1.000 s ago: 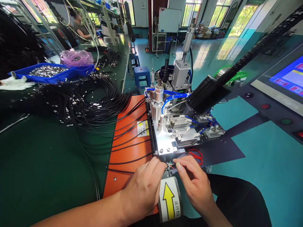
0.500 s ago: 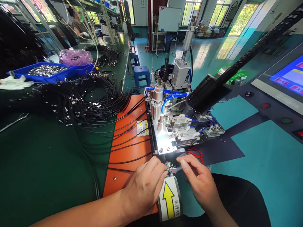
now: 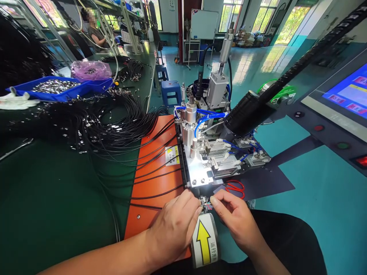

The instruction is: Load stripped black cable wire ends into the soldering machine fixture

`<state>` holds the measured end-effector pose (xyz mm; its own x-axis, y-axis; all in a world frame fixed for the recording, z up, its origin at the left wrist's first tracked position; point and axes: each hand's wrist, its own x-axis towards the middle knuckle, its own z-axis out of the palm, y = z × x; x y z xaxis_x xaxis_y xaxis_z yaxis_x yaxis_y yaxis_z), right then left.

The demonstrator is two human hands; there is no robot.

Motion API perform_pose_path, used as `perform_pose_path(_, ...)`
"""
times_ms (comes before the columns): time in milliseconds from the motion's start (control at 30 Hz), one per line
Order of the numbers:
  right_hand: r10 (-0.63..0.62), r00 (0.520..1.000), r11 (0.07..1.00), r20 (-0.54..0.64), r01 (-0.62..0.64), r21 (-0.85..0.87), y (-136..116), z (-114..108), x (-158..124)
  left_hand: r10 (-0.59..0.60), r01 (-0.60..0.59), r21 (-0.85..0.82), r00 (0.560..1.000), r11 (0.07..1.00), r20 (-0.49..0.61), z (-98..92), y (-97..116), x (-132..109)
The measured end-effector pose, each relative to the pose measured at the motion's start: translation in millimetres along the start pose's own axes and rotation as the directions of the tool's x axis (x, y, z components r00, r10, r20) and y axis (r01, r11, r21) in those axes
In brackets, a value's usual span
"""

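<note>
My left hand (image 3: 179,223) is closed in a pinch on the end of a black cable (image 3: 145,206), which runs in from the left across the orange plate. Thin coloured wires (image 3: 208,203) fan out from between its fingertips. From the right, my right hand (image 3: 233,220) pinches at the tips of these wires, thumb against forefinger; its fingers partly hide them. Both hands are at the front of a metal machine (image 3: 197,168) with cylinders and blue air tubes. Just below the wires is a white label with a yellow arrow (image 3: 204,242).
Several black cables lie over the orange plate (image 3: 156,183) from a large bundle (image 3: 94,122). Red-handled scissors (image 3: 235,188) rest right of the machine. A blue tray (image 3: 83,89) holds small metal parts. A control panel (image 3: 329,126) stands at right; a person (image 3: 96,34) sits far back.
My right hand has moved left and slightly down, bringing its fingertips together on the coloured wires. My left hand has stayed almost where it was.
</note>
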<state>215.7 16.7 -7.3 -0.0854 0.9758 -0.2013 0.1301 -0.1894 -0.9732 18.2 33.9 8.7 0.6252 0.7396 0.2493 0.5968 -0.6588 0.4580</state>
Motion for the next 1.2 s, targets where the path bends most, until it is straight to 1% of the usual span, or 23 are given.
perform_pose_path(100,-0.013,1.0,1.0,0.009,0.013,-0.002,1.0,0.1,-0.4,-0.002,0.002,0.008,1.0,1.0,0.003,0.4,-0.1,0.3)
perform_pose_path(267,-0.034,0.999,0.999,0.014,0.035,-0.009,1.2,1.2,1.9,-0.001,0.001,-0.032,1.0,0.999,0.002,0.9,-0.6,0.6)
perform_pose_path(467,-0.051,0.998,0.998,0.019,0.052,-0.022,0.0,0.9,2.8,0.005,-0.005,-0.045,1.0,0.999,-0.011,-2.8,1.6,0.9)
perform_pose_path(667,-0.075,0.997,0.996,0.018,0.076,-0.043,3.3,1.2,3.1,0.065,-0.064,0.016,0.996,0.998,-0.065,-8.7,3.9,4.4)
perform_pose_path(767,-0.068,0.997,0.997,0.021,0.069,-0.032,7.6,3.8,3.6,0.092,-0.089,0.035,0.991,0.995,-0.093,-9.4,4.3,6.0)
perform_pose_path(867,-0.044,0.999,0.999,0.01,0.044,-0.031,11.1,8.1,3.1,0.045,-0.044,0.009,0.996,0.999,-0.074,-4.7,2.3,4.1)
perform_pose_path(1000,-0.032,0.998,0.995,-0.047,0.027,-0.101,13.7,13.4,2.4,-0.044,0.039,-0.075,0.997,0.996,-0.06,3.6,-2.0,-2.1)
perform_pose_path(1100,-0.023,0.996,0.99,-0.081,0.012,-0.138,15.5,15.5,3.4,-0.055,0.051,-0.118,0.998,0.992,-0.032,4.5,-2.5,-5.0)
perform_pose_path(1200,-0.025,0.995,0.987,-0.097,0.009,-0.158,17.8,16.4,5.9,-0.058,0.058,-0.104,0.998,0.993,-0.001,1.9,-0.9,-5.0)
